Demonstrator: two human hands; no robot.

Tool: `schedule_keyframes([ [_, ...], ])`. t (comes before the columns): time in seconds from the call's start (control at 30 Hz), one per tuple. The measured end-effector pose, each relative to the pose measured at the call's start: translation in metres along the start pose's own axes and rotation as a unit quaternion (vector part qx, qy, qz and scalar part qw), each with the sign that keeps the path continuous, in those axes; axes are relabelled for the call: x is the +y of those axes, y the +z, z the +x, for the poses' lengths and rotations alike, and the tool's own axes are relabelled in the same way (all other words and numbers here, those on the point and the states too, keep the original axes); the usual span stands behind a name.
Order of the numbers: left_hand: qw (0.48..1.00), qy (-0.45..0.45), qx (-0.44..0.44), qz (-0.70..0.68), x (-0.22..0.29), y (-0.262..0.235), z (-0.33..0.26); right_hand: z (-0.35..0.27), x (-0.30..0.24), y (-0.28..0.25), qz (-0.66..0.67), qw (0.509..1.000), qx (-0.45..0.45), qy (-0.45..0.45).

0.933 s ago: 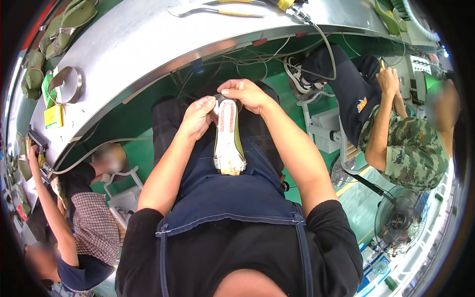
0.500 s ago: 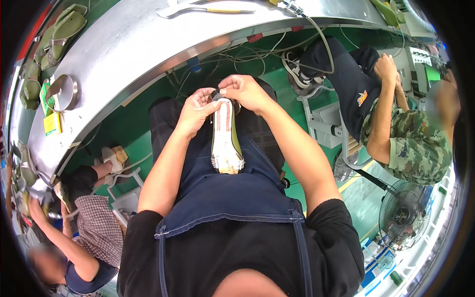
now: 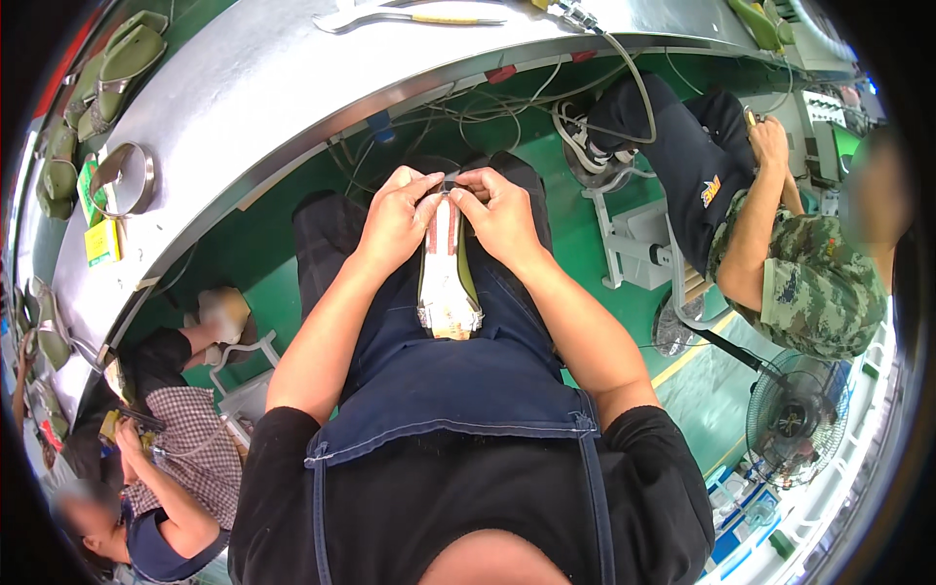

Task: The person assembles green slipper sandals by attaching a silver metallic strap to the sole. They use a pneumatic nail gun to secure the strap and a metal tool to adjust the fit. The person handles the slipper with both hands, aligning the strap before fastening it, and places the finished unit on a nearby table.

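Note:
An unfinished olive-green shoe upper (image 3: pixel 468 283) lies sole side up between my knees, its white underside (image 3: pixel 445 278) facing me with reddish strips along the middle. The near end, frayed and yellowish, rests against my dark blue apron (image 3: pixel 448 390). At the far end, my left hand (image 3: pixel 395 222) pinches the shoe's dark edge between thumb and fingers. My right hand (image 3: pixel 502 216) grips the same end from the other side, its thumb pressed close to the left one. The fingers hide most of that end.
Ahead curves a metal bench (image 3: pixel 244 127) with pincers (image 3: pixel 409 18), a metal ring (image 3: pixel 124 180), a yellow-green packet (image 3: pixel 101 242) and green shoes (image 3: pixel 132 49). Hoses hang beneath it. A co-worker (image 3: pixel 809 273) sits right, near a fan (image 3: pixel 799 419); another (image 3: pixel 166 487) sits left.
My right hand has come down and turned, so both hands now sit evenly at the shoe's far end. At left, the co-worker's hand has drawn back from the bench to a tool.

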State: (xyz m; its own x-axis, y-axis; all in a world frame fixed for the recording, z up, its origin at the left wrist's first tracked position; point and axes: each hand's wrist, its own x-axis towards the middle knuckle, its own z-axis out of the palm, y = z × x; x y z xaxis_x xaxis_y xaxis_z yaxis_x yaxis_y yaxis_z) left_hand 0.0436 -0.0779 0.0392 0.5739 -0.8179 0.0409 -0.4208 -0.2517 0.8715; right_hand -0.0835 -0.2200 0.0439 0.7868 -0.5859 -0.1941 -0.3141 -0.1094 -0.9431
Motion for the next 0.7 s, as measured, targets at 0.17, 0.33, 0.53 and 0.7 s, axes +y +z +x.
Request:
schedule_keyframes([
  [0.17,1.0,-0.007,-0.004,0.001,0.004,-0.002,-0.001,-0.005,0.006,0.002,-0.015,0.998,0.015,-0.053],
  [0.33,1.0,0.001,-0.005,0.006,0.002,-0.002,-0.002,-0.007,0.006,0.002,-0.041,0.996,0.024,-0.072],
  [0.53,1.0,-0.005,0.009,-0.008,0.001,-0.002,-0.004,-0.008,0.002,0.002,-0.088,0.988,0.031,-0.121],
  [0.7,1.0,-0.003,0.007,-0.001,-0.004,0.0,-0.006,-0.01,0.004,0.003,-0.088,0.984,0.044,-0.15],
])
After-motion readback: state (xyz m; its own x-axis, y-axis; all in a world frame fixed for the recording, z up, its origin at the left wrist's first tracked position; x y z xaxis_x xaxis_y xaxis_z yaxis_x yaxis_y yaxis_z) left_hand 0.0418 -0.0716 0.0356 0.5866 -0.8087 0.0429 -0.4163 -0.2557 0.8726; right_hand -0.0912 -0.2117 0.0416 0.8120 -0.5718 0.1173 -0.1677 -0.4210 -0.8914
